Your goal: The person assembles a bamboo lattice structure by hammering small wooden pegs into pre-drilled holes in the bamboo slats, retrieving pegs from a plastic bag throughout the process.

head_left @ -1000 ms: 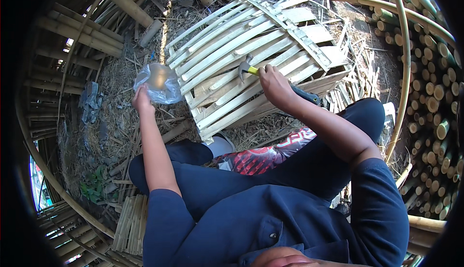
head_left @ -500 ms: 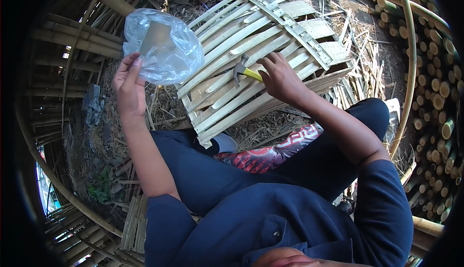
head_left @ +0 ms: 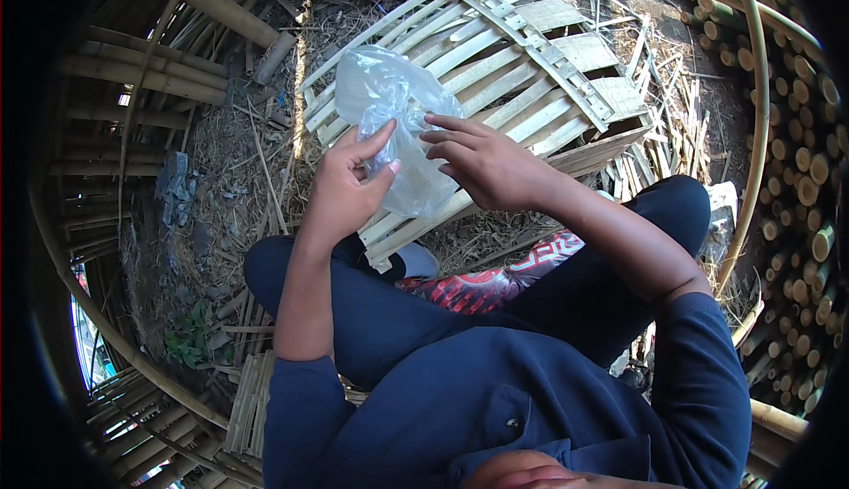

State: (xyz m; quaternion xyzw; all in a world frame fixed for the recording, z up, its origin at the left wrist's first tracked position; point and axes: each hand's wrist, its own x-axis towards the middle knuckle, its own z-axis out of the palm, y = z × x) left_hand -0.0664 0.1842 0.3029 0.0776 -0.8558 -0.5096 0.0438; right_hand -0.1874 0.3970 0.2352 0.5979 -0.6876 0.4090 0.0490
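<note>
A clear plastic bag (head_left: 382, 82) lies crumpled over the near left part of a slatted bamboo panel (head_left: 495, 73). My left hand (head_left: 349, 190) grips the bag's gathered middle from the left, with thumb and forefinger pressing into the film. From the other side my right hand (head_left: 491, 164) reaches in, fingers apart and slightly bent, the fingertips at the bag's right edge. Nothing shows in its palm. The hammer seen earlier is out of sight; bag or hand may cover it.
Stacked bamboo poles (head_left: 800, 171) fill the right side behind a bent bamboo hoop (head_left: 756, 118). Split strips (head_left: 676, 135) litter the ground beyond the panel. A red patterned sack (head_left: 469, 293) lies between my crossed legs. Bamboo framework (head_left: 141, 78) stands at the left.
My left hand has brought the bag right and down onto the panel. My right hand has let go of the hammer and moved left to the bag.
</note>
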